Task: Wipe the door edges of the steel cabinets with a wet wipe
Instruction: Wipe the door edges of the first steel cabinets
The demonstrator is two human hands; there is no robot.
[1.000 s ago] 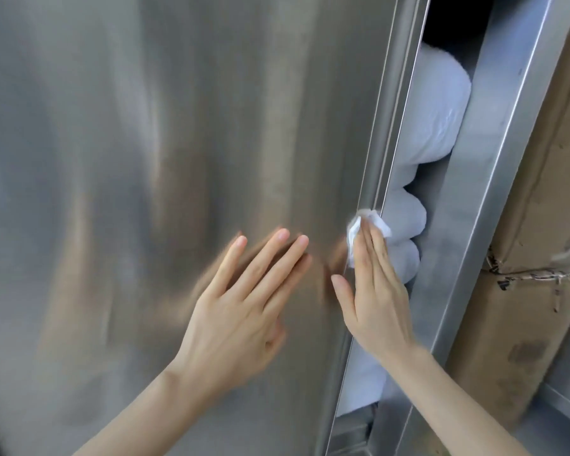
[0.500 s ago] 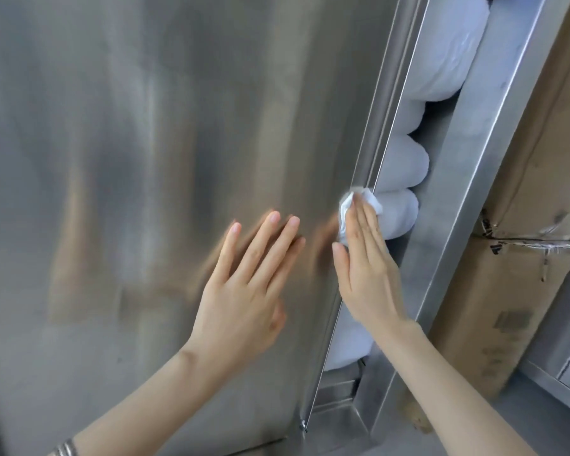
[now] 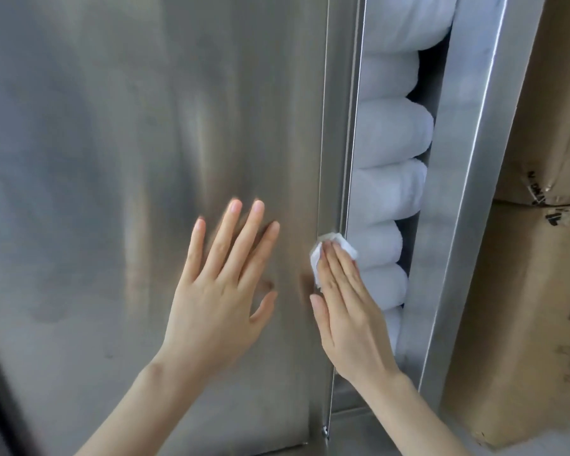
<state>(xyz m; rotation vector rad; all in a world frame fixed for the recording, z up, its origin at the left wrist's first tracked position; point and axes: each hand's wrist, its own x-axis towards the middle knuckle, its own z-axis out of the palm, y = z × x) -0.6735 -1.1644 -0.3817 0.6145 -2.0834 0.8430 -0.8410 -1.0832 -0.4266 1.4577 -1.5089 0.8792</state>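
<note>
Right hand, fingers together, presses crumpled white wipe on brushed-steel door edge; left hand beside it, splayed wider than before.

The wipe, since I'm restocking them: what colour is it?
White; the head view shows the wipe best, under the right hand on the door edge.

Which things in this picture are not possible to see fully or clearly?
- Head view, wipe: mostly covered by the right hand.
- Head view, door: top cut off by the picture's edge.
- Head view, white bundles: partly behind the door; what they are is unclear.
- Head view, print on the boxes: too blurred to read.
- Head view, left hand: fingertips blurred; contact with the door unclear.
</note>
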